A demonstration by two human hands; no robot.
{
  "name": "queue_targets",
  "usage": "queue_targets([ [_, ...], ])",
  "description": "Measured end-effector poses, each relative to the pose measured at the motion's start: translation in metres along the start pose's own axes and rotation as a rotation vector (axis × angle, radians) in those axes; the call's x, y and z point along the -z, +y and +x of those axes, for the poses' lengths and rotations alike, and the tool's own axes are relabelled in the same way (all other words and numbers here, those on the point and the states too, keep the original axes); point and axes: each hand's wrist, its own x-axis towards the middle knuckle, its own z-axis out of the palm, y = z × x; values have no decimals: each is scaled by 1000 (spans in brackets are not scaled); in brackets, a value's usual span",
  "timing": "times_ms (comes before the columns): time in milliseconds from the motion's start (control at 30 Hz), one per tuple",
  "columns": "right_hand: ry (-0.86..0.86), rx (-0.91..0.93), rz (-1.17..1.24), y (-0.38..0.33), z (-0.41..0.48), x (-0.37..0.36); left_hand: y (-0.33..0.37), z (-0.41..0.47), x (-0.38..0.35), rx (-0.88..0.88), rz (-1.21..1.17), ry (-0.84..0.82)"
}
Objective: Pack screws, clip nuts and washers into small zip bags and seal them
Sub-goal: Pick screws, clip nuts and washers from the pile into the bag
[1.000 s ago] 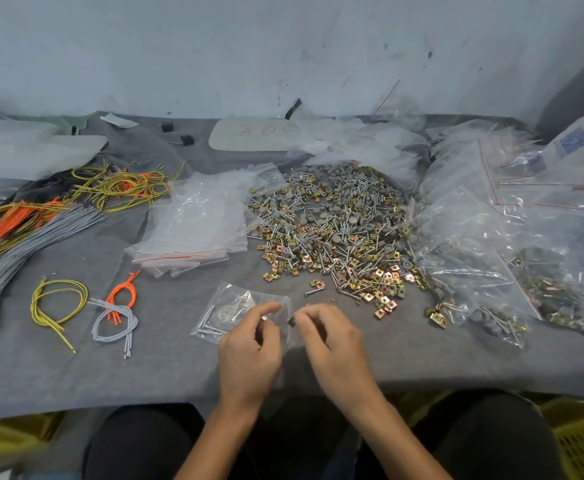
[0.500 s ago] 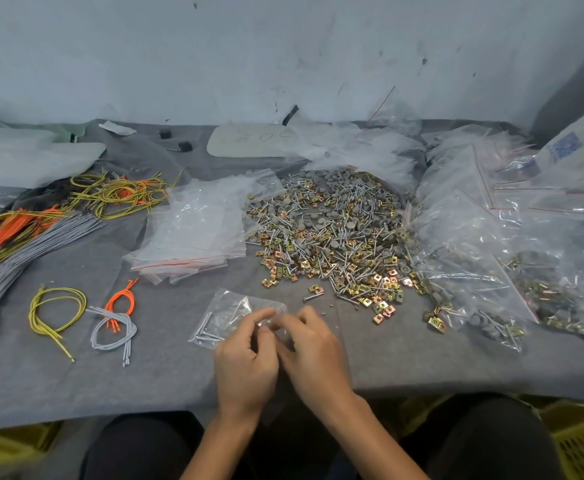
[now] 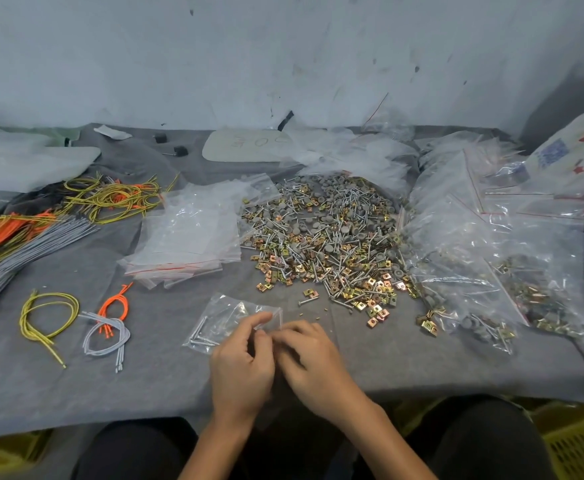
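A small clear zip bag (image 3: 224,320) with several screws in it lies on the grey cloth near the front edge. My left hand (image 3: 242,362) and my right hand (image 3: 309,358) meet at the bag's right end, and both pinch its mouth between thumb and fingers. Beyond them spreads a big loose pile of screws, brass clip nuts and grey washers (image 3: 321,237). A stack of empty zip bags (image 3: 186,237) with red strips lies to the left of the pile.
Filled bags (image 3: 491,271) heap up on the right. Bundles of yellow, orange and grey cords (image 3: 16,237) lie at the left, with small loops of cord (image 3: 106,327) beside the bag. A grey cloth (image 3: 422,368) covers the table; yellow crates (image 3: 574,445) stand below.
My two hands, apart a second ago along the bag's mouth, have come together at its right end. The bag itself has stayed in place.
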Motion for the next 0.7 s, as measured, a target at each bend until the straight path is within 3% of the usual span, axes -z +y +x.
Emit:
queue_targets([
  [133,80,-35,117,9,-14,14,-3,0,-2,-5,-10,-5],
  [300,94,-101,13,31,-18,49,-4,-1,-2,0,-13,-6],
  [467,216,-120,-102,52,2,81,-1,-1,-1,-6,-11,-27],
  [700,132,-104,-203,62,77,103,0,-1,-1,10,-1,-41],
])
